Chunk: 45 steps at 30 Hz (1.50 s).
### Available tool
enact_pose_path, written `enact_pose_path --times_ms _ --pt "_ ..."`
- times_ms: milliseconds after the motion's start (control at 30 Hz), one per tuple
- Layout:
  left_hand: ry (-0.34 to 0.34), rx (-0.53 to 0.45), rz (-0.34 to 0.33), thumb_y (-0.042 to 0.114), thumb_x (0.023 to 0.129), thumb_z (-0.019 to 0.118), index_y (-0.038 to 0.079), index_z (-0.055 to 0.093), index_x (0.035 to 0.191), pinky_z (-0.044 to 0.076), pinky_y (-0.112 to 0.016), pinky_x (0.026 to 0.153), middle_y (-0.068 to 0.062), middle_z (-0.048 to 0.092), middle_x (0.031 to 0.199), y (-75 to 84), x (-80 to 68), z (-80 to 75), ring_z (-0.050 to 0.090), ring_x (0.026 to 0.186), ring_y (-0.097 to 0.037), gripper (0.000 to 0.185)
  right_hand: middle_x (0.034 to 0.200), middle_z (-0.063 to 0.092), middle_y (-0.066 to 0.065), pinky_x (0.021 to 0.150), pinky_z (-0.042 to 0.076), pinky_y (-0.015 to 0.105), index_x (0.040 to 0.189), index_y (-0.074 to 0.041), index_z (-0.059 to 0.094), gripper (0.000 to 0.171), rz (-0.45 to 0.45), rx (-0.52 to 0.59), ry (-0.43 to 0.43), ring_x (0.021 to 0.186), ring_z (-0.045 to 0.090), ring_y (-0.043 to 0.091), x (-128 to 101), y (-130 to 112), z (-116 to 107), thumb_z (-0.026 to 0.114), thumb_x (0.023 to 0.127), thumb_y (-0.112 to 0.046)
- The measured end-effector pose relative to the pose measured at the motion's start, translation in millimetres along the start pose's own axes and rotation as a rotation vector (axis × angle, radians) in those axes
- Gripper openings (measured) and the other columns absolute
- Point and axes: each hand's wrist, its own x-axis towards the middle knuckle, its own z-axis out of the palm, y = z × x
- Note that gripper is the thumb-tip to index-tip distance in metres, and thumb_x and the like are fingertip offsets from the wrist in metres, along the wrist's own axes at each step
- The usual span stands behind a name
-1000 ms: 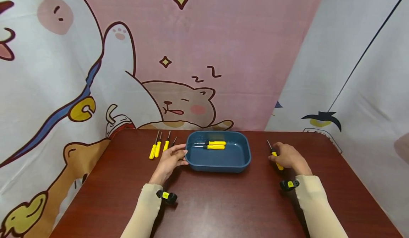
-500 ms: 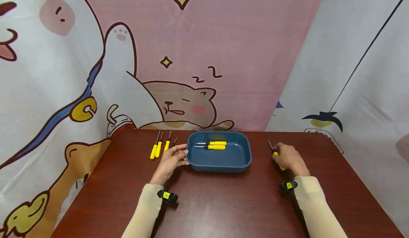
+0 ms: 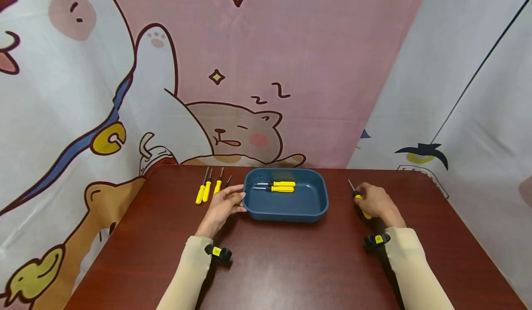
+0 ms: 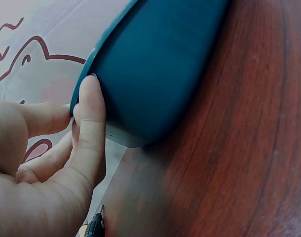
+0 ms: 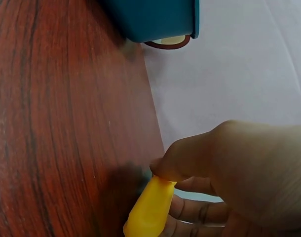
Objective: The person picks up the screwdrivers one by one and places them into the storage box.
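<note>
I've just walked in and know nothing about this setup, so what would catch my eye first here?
A blue tray sits mid-table with two yellow-handled screwdrivers inside. The left hand touches the tray's left end, and more screwdrivers lie beside it. The right hand grips another yellow screwdriver right of the tray, before a cartoon-cat backdrop.

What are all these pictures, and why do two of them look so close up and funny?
A person wears three little cameras: one on the head, one on each wrist. The head view shows a brown table with a blue tray holding two yellow screwdrivers. More screwdrivers lie left of it. The left hand rests against the tray's side; its wrist view shows the thumb right on the tray's wall. The right hand grips a yellow screwdriver, and its wrist view shows the handle between the fingers. Close cameras make things look huge.
</note>
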Motion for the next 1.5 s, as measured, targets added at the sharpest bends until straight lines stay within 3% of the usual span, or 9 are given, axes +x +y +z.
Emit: enact_pose_path --times_ms 700,1500 --pt "0.020 -0.002 -0.012 0.008 0.099 0.066 0.004 0.063 0.136 0.063 -0.027 0.069 -0.026 0.065 0.107 -1.2 -0.2 1.0 0.067 0.072 -0.018 0.037 0.091 0.060 0.013 0.059 0.047 0.030 0.128 0.002 0.057 0.037 -0.094 0.070 0.084 0.070 0.057 0.020 -1.4 -7.7 -2.7 0.066 0.096 -0.014" --pt "0.014 -0.005 -0.006 0.009 0.099 0.066 0.003 0.062 0.136 0.063 -0.027 0.069 -0.024 0.066 0.105 1.2 -1.6 1.0 0.067 0.072 -0.017 0.038 0.103 0.065 0.013 0.059 0.047 0.028 0.131 -0.007 0.059 0.036 -0.250 0.093 0.212 0.078 0.056 0.021 -11.0 -36.3 -14.3 0.068 0.096 -0.009"
